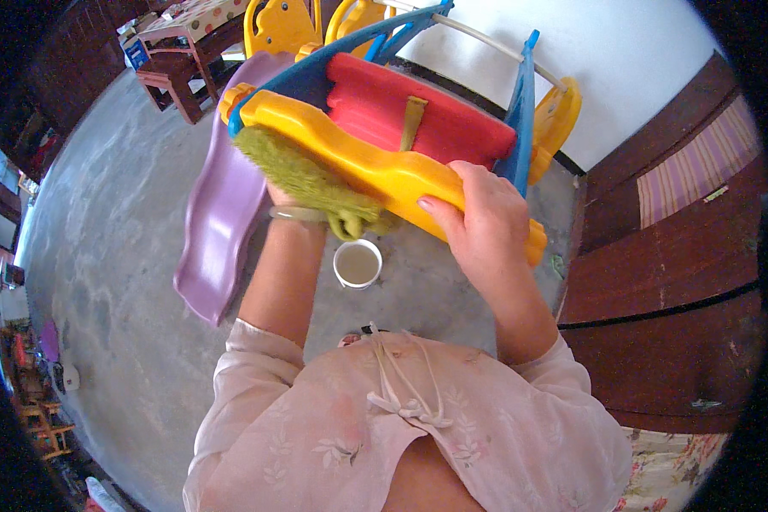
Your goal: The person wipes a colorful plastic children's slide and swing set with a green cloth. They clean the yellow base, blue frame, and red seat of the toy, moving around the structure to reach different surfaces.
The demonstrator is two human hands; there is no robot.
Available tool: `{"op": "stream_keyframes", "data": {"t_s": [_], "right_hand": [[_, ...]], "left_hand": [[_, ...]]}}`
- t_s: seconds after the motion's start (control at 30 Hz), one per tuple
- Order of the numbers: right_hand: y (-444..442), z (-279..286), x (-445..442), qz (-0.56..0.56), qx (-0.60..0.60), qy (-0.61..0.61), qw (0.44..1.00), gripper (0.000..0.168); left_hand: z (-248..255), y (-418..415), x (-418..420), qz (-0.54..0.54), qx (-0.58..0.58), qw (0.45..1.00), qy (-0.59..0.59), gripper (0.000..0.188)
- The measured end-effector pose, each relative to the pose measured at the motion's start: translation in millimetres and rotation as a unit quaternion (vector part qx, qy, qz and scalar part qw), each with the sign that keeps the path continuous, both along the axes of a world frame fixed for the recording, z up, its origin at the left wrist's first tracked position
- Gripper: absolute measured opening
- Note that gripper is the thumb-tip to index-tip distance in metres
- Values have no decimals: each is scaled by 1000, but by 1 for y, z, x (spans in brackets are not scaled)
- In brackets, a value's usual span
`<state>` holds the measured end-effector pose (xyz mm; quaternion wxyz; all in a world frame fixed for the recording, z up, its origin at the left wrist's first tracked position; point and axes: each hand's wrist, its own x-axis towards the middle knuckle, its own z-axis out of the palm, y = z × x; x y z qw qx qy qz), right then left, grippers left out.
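Observation:
A wavy yellow plastic bar [371, 169] runs across the front of a child's swing seat, in front of its red plastic back [448, 115]. My left hand [278, 194], with a pale bangle at the wrist, holds a fluffy green cloth [294, 166] against the bar's lower left side. Most of that hand is hidden by the cloth. Near the bar's right end, my right hand [486, 211] grips it with the thumb on the near face and the fingers over the top. Blue side frames [518, 121] flank the seat.
On the grey floor [134, 224] below stands a white bucket [358, 281] of cloudy water. A purple slide [221, 224] slopes down at the left. Dark wooden furniture [665, 269] borders the right. A wooden bench [173, 80] is at the back left.

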<state>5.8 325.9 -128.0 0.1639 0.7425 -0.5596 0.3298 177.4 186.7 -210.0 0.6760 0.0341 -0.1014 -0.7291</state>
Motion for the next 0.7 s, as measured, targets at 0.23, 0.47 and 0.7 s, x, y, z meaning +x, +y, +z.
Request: {"op": "stream_keyframes", "data": {"t_s": [0.23,0.47,0.7], "right_hand": [[2,6,1,-3,-16,-3,1000,41],[7,9,0,-7,-6,-20,1000,40],[11,4,-4,-10,-2,-24,1000,40]], "left_hand": [[4,90,-67,-189,8,982,14,51],[-1,100,-73,-210,9,978,-15,44],[-14,103,-62,-234,-13,969,-80,42]]}}
